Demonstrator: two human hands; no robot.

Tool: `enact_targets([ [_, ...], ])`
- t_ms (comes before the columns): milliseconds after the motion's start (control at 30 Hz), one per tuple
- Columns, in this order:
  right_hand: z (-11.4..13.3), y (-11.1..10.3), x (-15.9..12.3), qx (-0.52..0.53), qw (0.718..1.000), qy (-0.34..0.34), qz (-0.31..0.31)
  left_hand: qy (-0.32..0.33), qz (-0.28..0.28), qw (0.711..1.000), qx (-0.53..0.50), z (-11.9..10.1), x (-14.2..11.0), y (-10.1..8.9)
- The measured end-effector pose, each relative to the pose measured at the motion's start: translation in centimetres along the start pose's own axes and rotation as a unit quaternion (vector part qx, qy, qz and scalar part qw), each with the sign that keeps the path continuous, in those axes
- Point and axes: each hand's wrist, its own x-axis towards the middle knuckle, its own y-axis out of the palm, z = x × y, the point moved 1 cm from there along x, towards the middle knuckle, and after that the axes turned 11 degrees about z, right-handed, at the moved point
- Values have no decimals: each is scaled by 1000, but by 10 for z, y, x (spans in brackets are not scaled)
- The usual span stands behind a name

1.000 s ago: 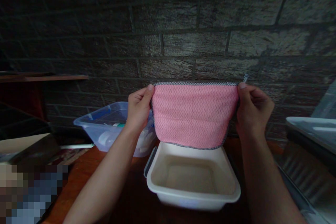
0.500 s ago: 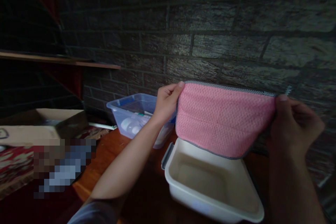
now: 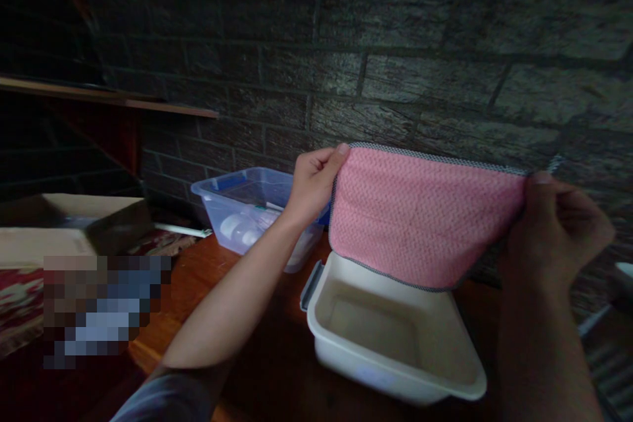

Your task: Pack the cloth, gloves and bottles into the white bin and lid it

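Note:
A pink textured cloth [image 3: 425,214] with a black-and-white checked edge hangs stretched between my two hands. My left hand [image 3: 319,178] pinches its upper left corner between thumb and fingers. At the upper right corner, my right hand [image 3: 558,224] is closed on the cloth, beside a small loop of the same checked trim. Just below the cloth stands a cream plastic box [image 3: 395,369] without a lid on it, with a grey clip at its left side. The cloth's lower edge covers part of the box's back rim from view.
Behind my left forearm, a clear bluish plastic bin [image 3: 212,211] with white items inside stands on the brown wooden table [image 3: 190,283]. A cardboard box [image 3: 113,211] is at the left, below a wooden shelf [image 3: 168,107]. A dark brick wall [image 3: 395,79] rises behind everything.
My hands hold the cloth stretched in nearly the same pose, the right hand slightly farther right. The camera view has shifted a little, so the bins and shelf appear farther left and higher.

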Motion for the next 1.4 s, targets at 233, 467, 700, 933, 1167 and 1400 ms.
enact_targets([
  [233, 12, -1, -1, 22, 998, 19, 54, -30, -29, 999, 3, 15, 1, -2],
  [467, 14, -3, 0, 41, 993, 64, 93, -35, -44, 998, 11, 26, 2, -5],
  [700, 13, -3, 1, 66, 990, 69, 104, -48, -49, 998, 12, 29, 2, -7],
  [933, 7, -10, 4, 30, 997, 62, 44, -97, 49, 994, -23, 13, -3, 0],
  [1167, -9, -15, 6, -9, 998, 66, 11, -132, 138, 979, -78, 3, -6, 5],
  [1400, -3, -10, 3, 32, 997, 63, 42, -69, 52, 996, 27, 3, -1, -2],
])
